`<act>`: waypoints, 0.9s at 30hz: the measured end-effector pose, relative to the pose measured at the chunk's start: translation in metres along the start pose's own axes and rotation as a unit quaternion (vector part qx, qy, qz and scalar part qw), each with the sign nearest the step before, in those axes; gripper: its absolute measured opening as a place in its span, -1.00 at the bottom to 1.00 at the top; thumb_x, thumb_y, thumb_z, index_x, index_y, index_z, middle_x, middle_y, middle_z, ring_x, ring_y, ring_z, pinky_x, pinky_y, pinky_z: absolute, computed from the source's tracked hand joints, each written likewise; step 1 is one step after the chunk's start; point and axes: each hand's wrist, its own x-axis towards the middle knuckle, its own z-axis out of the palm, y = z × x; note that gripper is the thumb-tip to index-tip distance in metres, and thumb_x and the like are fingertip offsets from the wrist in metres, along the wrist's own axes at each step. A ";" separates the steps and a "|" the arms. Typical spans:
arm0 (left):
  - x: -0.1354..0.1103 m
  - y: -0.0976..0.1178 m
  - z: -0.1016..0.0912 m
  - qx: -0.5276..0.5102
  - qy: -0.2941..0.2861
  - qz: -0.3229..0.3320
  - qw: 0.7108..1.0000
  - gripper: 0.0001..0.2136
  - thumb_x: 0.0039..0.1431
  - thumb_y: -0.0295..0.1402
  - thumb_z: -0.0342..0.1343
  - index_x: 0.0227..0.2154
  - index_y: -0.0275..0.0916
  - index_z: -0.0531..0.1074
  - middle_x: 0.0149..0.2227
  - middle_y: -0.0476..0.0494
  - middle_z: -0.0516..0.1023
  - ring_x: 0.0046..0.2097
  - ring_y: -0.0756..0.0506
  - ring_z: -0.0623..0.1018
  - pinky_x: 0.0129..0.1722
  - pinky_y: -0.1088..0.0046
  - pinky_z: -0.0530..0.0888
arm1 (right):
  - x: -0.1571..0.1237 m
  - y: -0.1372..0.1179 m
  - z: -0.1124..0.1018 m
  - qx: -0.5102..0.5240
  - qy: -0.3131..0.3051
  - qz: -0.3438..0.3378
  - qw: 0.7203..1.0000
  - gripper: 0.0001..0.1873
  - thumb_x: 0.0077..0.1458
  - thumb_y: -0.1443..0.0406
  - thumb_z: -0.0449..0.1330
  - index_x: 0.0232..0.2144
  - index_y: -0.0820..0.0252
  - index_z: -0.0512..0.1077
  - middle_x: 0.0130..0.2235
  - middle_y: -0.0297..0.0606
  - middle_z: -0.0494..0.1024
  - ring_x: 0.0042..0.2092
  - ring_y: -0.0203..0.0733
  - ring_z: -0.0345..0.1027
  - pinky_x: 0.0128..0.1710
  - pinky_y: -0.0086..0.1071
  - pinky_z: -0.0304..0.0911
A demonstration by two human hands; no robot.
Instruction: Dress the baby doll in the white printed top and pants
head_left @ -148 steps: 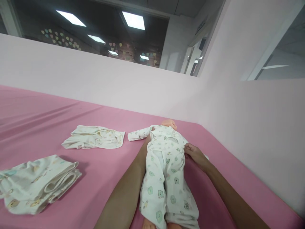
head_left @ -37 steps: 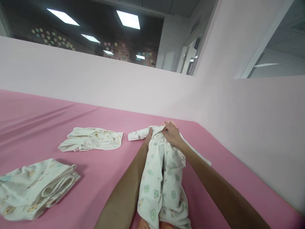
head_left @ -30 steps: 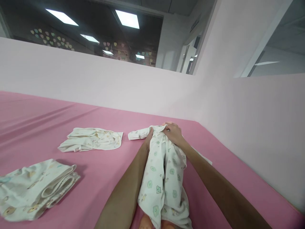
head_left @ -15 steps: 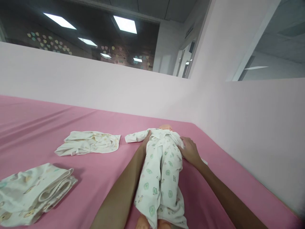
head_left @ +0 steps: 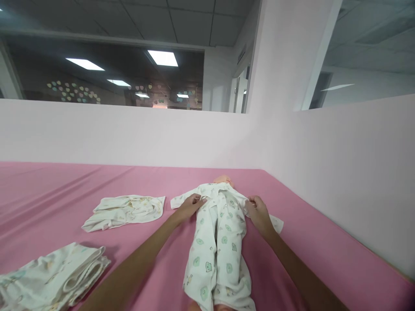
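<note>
A baby doll point(head_left: 224, 179) lies on its back on the pink surface, head away from me, its feet partly cut off at the bottom edge. It wears a white long-sleeved baby top point(head_left: 207, 188) and white baby pants point(head_left: 223, 246) printed with green bear faces. At the left side of the doll's waist, my left hand point(head_left: 189, 206) pinches the edge of the pants between thumb and fingers. My right hand point(head_left: 259, 214) is closed on the cloth at the right side of the waist. Exactly which layer each pinch takes in is hard to make out.
A folded printed baby garment point(head_left: 126, 211) lies left of the doll. Nearer to me at lower left is a thicker folded cloth point(head_left: 55, 276). The pink padded surface point(head_left: 145, 250) meets white walls point(head_left: 129, 136) behind and on the right, with windows above.
My left hand has shifted from beside the doll's torso to a pinch at its waist. My right hand has drawn into a pinch on its side. The view has tilted up.
</note>
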 end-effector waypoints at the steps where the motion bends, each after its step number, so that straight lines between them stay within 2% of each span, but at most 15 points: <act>1: 0.001 -0.002 0.002 0.022 0.019 0.011 1.000 -0.56 0.14 0.09 0.02 -0.17 -0.18 0.40 -0.22 -0.10 0.53 -0.22 -0.12 0.49 -0.24 0.38 0.39 | -0.007 -0.004 0.000 -0.006 0.009 -0.016 1.000 -0.77 0.06 0.17 0.02 -0.32 0.18 0.36 -0.28 -0.26 0.45 -0.29 -0.17 0.32 -0.30 -0.34 0.23; 5: 0.009 -0.008 0.013 0.163 0.114 0.075 0.977 -0.69 0.26 -0.07 -0.14 -0.38 -0.19 0.31 -0.36 -0.06 0.47 -0.30 -0.10 0.43 -0.28 0.38 0.33 | -0.038 -0.010 0.002 -0.063 -0.016 -0.113 0.991 -0.83 0.12 0.24 -0.03 -0.32 0.14 0.33 -0.30 -0.26 0.45 -0.25 -0.13 0.31 -0.25 -0.30 0.24; 7: 0.010 -0.008 0.015 0.206 0.138 0.109 0.963 -0.76 0.26 -0.16 -0.16 -0.36 -0.18 0.30 -0.30 -0.09 0.48 -0.25 -0.12 0.44 -0.25 0.37 0.33 | -0.049 -0.007 0.003 -0.110 -0.034 -0.167 0.979 -0.85 0.13 0.26 -0.03 -0.34 0.13 0.33 -0.32 -0.26 0.44 -0.23 -0.11 0.29 -0.19 -0.26 0.23; 9: 0.006 -0.005 0.015 0.226 0.144 0.132 0.954 -0.81 0.26 -0.22 -0.16 -0.30 -0.16 0.30 -0.22 -0.11 0.48 -0.19 -0.13 0.45 -0.23 0.37 0.34 | -0.053 0.001 0.004 -0.144 -0.033 -0.192 0.970 -0.86 0.14 0.27 -0.02 -0.33 0.13 0.33 -0.31 -0.25 0.44 -0.22 -0.11 0.28 -0.15 -0.24 0.22; 12: -0.004 -0.002 0.012 0.291 0.156 0.133 0.935 -0.82 0.26 -0.29 -0.20 -0.37 -0.16 0.26 -0.31 -0.09 0.46 -0.27 -0.12 0.44 -0.29 0.37 0.30 | -0.049 0.017 0.003 -0.176 -0.014 -0.163 0.971 -0.82 0.13 0.25 0.00 -0.24 0.14 0.34 -0.22 -0.20 0.46 -0.18 -0.09 0.30 -0.16 -0.23 0.22; 13: -0.008 -0.004 0.011 0.324 0.154 0.132 0.924 -0.81 0.26 -0.30 -0.22 -0.41 -0.16 0.24 -0.35 -0.08 0.45 -0.31 -0.12 0.42 -0.32 0.37 0.28 | -0.046 0.023 0.002 -0.192 -0.021 -0.145 0.970 -0.82 0.13 0.24 0.00 -0.26 0.15 0.34 -0.22 -0.19 0.46 -0.19 -0.09 0.31 -0.19 -0.23 0.21; 16: -0.021 -0.014 0.007 0.403 0.123 0.147 0.895 -0.81 0.26 -0.32 -0.23 -0.44 -0.16 0.21 -0.38 -0.11 0.43 -0.33 -0.14 0.40 -0.34 0.35 0.25 | -0.038 0.035 -0.003 -0.237 -0.077 -0.106 0.963 -0.78 0.14 0.23 -0.04 -0.51 0.13 0.25 -0.38 -0.23 0.44 -0.32 -0.12 0.28 -0.33 -0.29 0.14; 18: -0.028 -0.022 0.005 0.422 0.096 0.162 0.887 -0.80 0.27 -0.32 -0.22 -0.44 -0.17 0.22 -0.36 -0.14 0.44 -0.31 -0.16 0.40 -0.32 0.33 0.26 | -0.038 0.036 -0.006 -0.252 -0.086 -0.110 0.958 -0.74 0.13 0.25 -0.07 -0.59 0.12 0.12 -0.46 -0.27 0.39 -0.38 -0.16 0.23 -0.37 -0.31 0.09; 22: -0.038 -0.028 0.000 0.428 0.062 0.169 0.886 -0.83 0.23 -0.35 -0.17 -0.46 -0.17 0.22 -0.36 -0.15 0.44 -0.31 -0.16 0.39 -0.29 0.31 0.27 | -0.046 0.029 -0.015 -0.285 -0.014 -0.084 0.955 -0.73 0.09 0.27 -0.04 -0.61 0.11 0.01 -0.52 -0.30 0.32 -0.43 -0.20 0.15 -0.42 -0.32 0.01; 24: -0.040 -0.022 -0.001 0.403 0.069 0.140 0.902 -0.83 0.23 -0.32 -0.15 -0.47 -0.17 0.19 -0.37 -0.12 0.43 -0.33 -0.14 0.38 -0.32 0.33 0.27 | -0.053 0.025 -0.019 -0.297 0.012 -0.069 0.952 -0.74 0.07 0.27 -0.02 -0.61 0.10 0.02 -0.53 -0.30 0.32 -0.44 -0.19 0.14 -0.43 -0.32 0.00; 27: -0.040 -0.001 0.003 0.320 0.112 0.089 0.937 -0.88 0.20 -0.30 -0.12 -0.43 -0.16 0.21 -0.34 -0.07 0.44 -0.33 -0.11 0.40 -0.37 0.38 0.27 | -0.060 0.019 -0.018 -0.295 -0.006 -0.135 0.946 -0.81 0.06 0.30 0.00 -0.58 0.11 0.16 -0.49 -0.28 0.38 -0.37 -0.15 0.23 -0.31 -0.27 0.11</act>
